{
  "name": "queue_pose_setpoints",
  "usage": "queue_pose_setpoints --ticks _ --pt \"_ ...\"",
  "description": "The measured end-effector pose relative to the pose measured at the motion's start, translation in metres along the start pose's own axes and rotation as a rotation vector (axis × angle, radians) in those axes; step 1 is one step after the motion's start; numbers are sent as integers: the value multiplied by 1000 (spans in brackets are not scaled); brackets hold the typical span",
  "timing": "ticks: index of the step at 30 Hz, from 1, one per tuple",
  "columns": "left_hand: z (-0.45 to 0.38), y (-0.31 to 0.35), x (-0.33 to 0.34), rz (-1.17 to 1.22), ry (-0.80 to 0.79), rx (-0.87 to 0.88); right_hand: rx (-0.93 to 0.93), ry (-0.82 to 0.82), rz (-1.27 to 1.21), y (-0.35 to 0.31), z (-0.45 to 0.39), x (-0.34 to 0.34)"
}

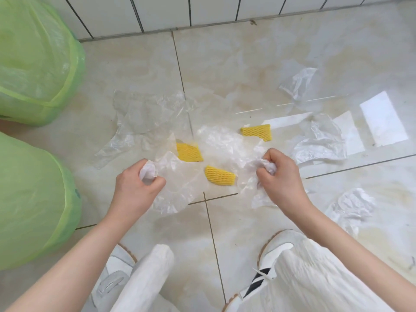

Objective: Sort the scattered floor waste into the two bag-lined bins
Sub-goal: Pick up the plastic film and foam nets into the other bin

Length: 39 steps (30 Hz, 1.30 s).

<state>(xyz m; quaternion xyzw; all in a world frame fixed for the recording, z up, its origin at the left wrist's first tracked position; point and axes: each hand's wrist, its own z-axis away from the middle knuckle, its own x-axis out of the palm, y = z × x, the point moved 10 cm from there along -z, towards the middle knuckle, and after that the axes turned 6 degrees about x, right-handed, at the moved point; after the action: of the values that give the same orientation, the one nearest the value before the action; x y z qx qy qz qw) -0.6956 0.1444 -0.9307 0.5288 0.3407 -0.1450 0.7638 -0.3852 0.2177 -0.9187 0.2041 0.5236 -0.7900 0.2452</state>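
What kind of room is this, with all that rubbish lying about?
Probably a kitchen, washroom or utility corner indoors, though I cannot say which. The glossy beige floor tiles meet a white tiled wall, and two bins lined with green bags stand at the left.

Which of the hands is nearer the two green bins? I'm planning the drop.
Left. The left hand is closer to the green bins; the right hand is farther off, across the floor.
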Motion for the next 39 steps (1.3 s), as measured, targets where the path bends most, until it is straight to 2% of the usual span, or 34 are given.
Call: queue_pose_setpoints --ticks 5,9,15,23,27,33,36,39 --pt "2 22 20 94 -55 31 35 -59 1 17 10 -3" --pt "3 43 42 95 -120 81 80 -101 -101 31 26 -14" --pt "9 60 71 70 -221 146 91 32 119 57 42 -49" --pt "22 55 97 -27 -371 128 363 208 154 120 50 -96" --pt "27 54 109 -188 -442 174 484 229 68 155 56 -107" --pt "22 51 118 -412 -409 301 604 263 28 196 69 -104" --pt "19 53 127 -522 -410 392 676 226 57 213 69 -93" --pt "19 52 141 -615 -470 463 650 230 155 213 63 -90"
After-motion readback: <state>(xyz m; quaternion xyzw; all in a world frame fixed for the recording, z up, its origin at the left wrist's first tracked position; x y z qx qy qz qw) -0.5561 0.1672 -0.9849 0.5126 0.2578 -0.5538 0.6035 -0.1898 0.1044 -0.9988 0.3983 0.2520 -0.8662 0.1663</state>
